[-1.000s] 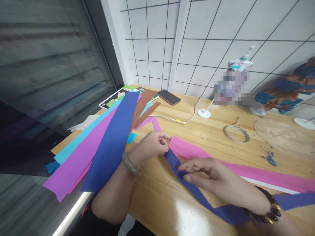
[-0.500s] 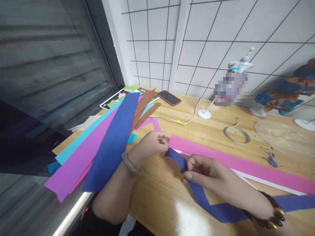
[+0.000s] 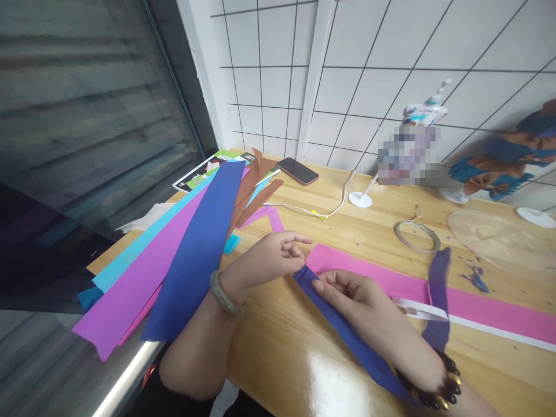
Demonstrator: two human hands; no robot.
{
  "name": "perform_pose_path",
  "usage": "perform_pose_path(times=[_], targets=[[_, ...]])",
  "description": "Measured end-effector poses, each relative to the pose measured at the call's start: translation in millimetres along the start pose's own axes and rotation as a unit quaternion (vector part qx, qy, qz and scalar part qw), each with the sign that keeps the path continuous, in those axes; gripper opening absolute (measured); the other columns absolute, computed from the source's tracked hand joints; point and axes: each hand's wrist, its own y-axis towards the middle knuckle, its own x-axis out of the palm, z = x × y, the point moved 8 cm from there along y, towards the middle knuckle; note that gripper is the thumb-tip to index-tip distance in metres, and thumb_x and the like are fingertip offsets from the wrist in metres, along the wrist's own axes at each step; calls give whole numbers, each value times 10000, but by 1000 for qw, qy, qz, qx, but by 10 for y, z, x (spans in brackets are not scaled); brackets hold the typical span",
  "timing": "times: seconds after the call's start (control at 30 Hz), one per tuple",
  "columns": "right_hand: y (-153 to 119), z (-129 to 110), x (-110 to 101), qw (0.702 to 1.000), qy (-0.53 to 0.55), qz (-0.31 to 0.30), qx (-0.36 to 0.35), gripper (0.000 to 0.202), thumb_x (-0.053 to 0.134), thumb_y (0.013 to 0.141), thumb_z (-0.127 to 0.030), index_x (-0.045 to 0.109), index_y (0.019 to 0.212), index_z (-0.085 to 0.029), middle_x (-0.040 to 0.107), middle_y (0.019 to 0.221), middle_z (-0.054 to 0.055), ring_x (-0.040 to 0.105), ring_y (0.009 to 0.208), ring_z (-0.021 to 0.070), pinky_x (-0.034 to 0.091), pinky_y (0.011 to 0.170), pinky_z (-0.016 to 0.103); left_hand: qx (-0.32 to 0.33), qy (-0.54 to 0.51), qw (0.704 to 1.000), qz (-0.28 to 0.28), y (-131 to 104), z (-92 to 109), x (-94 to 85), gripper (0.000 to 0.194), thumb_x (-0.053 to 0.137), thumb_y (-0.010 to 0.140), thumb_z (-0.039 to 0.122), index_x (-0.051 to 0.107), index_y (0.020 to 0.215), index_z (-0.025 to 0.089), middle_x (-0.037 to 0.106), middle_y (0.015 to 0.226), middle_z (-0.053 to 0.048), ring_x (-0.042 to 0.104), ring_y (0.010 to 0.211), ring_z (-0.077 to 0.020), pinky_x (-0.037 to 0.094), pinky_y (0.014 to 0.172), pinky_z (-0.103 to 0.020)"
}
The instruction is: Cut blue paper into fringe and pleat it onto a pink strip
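A narrow dark blue paper strip (image 3: 347,330) runs slantwise under my right hand toward the front edge of the table. My left hand (image 3: 280,255) pinches its upper end between thumb and fingers, with the index finger stretched out. Close beside it, my right hand (image 3: 358,295) grips the same strip, thumb on top. Behind both hands a long pink paper strip (image 3: 478,313) lies across the table with a white strip (image 3: 421,309) along its near side. A curled dark blue piece (image 3: 439,284) stands over the pink strip; whether it joins the held strip is hidden.
Left of my hands lie wide blue (image 3: 200,249), purple (image 3: 139,278) and light blue sheets (image 3: 130,260), plus brown pieces (image 3: 260,197). Farther back are a phone (image 3: 297,171), a white cord (image 3: 330,215), a tape ring (image 3: 417,236) and small dress forms (image 3: 425,116) on stands.
My right hand has slid closer to my left along the blue strip. The strip now lies straighter, and a blue piece has swung up over the pink strip at right.
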Motion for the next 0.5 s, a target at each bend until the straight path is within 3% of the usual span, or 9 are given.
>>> perform_pose_path(times=[0.5], targets=[[5,-119,-46,990,-100,76,-60,307,438,836,-445,568,737,-186,500,640,-16,425,579,115,342,520,222,-14,-51,998,-34,-26,44,56,522,595,642,86,499,1154,120,560,746,10,537,685,-88,433,677,-240]])
